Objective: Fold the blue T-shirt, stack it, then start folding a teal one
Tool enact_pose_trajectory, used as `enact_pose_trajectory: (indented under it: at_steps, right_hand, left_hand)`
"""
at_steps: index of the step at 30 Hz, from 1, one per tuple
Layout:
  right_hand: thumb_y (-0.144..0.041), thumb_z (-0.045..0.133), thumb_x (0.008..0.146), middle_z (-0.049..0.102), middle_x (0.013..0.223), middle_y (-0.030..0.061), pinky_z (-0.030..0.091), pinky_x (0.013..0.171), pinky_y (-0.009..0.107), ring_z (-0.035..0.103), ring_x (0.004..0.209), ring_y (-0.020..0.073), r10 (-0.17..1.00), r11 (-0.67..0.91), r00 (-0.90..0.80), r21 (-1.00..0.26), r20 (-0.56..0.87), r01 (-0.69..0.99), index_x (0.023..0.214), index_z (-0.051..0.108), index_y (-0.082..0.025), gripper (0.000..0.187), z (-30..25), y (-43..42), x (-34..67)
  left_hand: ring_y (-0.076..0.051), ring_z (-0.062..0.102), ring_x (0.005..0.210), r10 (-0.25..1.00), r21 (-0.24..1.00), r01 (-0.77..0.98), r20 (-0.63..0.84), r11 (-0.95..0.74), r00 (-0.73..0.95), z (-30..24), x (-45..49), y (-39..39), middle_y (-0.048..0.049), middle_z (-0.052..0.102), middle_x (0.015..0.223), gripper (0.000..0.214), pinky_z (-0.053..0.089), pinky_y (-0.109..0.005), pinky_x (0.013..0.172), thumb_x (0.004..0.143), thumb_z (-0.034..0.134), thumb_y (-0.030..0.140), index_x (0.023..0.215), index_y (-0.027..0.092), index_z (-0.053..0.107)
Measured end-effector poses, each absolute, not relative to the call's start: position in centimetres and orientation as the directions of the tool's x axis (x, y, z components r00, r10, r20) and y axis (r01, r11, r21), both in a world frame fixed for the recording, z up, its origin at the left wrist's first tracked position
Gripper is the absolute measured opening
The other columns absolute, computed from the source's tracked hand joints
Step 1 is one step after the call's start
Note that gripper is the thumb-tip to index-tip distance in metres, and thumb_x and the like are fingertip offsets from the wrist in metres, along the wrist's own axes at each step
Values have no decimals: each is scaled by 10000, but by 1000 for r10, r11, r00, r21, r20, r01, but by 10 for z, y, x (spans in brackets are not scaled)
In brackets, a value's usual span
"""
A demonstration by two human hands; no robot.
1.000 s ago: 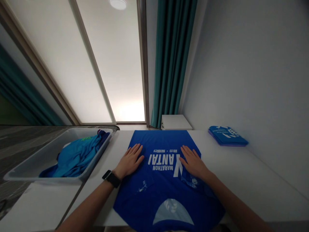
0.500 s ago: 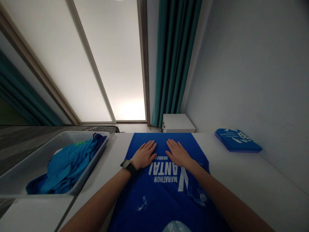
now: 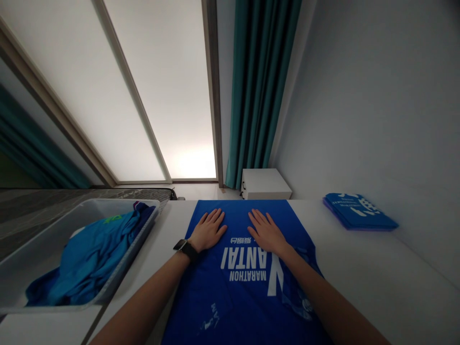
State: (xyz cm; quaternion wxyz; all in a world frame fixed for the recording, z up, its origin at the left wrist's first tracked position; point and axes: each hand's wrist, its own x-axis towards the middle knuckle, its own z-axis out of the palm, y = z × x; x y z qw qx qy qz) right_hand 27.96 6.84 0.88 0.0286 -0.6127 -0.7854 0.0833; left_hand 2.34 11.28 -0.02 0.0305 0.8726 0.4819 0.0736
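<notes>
View from the head. The left hand (image 3: 207, 231) and the right hand (image 3: 268, 233) lie palm-down and side by side on a blue shirt (image 3: 244, 292), fingers straight and slightly spread. Neither hand closes on anything; both rest flat on the cloth, apart from each other. The shirt is spread flat on a white table (image 3: 377, 282), reaching from just beyond the fingertips back under both forearms, with its white lettering just behind the palms. A dark watch (image 3: 185, 247) sits on the left wrist. Outward from the left hand, a grey bin (image 3: 39, 244) holds a heap of blue clothes (image 3: 93, 249). Outward from the right hand, well apart, a folded stack of blue shirts (image 3: 359, 212) lies by the wall. Beyond the fingertips stand a small white cabinet (image 3: 266, 183) and a teal curtain (image 3: 255, 91).
</notes>
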Motion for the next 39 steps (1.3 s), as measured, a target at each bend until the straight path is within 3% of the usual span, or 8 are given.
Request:
enact_pose_trajectory:
  at_steps: [14, 24, 28, 33, 39]
  right_hand:
    - [-574, 84, 976, 117, 1615, 50, 24, 1204, 437, 53, 1486, 194, 966, 237, -252, -186, -59, 953, 1544, 190, -172, 704, 8, 69, 281]
    - [-568, 72, 977, 111, 1616, 48, 9, 1200, 431, 37, 1486, 174, 960, 248, -268, -201, -78, 948, 1545, 181, -168, 703, 10, 71, 283]
    - [-561, 76, 978, 144, 1612, 71, 25, 1201, 436, 61, 1485, 184, 963, 235, -256, -216, -80, 948, 1539, 207, -144, 711, 17, 66, 289]
    - [-592, 85, 967, 171, 1605, 92, 12, 1197, 456, 81, 1484, 213, 979, 189, -197, -150, -42, 970, 1533, 231, -138, 740, 18, 45, 301]
    - [-636, 114, 952, 122, 1612, 92, 35, 1194, 466, 59, 1485, 223, 987, 109, -124, -134, -106, 985, 1542, 193, -167, 758, 13, 26, 311]
  left_hand:
    - [-243, 253, 1453, 950, 70, 956, 154, -284, 271, -10, -24, 151, -80, 326, 1558, 583, 194, -481, 1169, 983, 267, 470, 1501, 211, 323]
    - [-238, 200, 1469, 951, 87, 948, 74, -307, 301, -1, -25, 154, -80, 290, 1571, 573, 169, -508, 1169, 996, 221, 458, 1502, 207, 321]
    - [-240, 191, 1471, 964, 135, 955, 18, -266, 266, 9, -23, 145, -110, 270, 1574, 592, 175, -481, 1179, 1001, 228, 444, 1498, 135, 319]
    - [-241, 221, 1463, 903, 104, 900, 126, -423, 410, 11, -4, 106, -111, 297, 1566, 615, 195, -439, 1189, 993, 274, 498, 1486, 139, 351]
    - [-254, 231, 1459, 874, 73, 872, 94, -484, 477, 8, 14, 70, -100, 303, 1562, 650, 208, -447, 1187, 982, 279, 555, 1491, 159, 357]
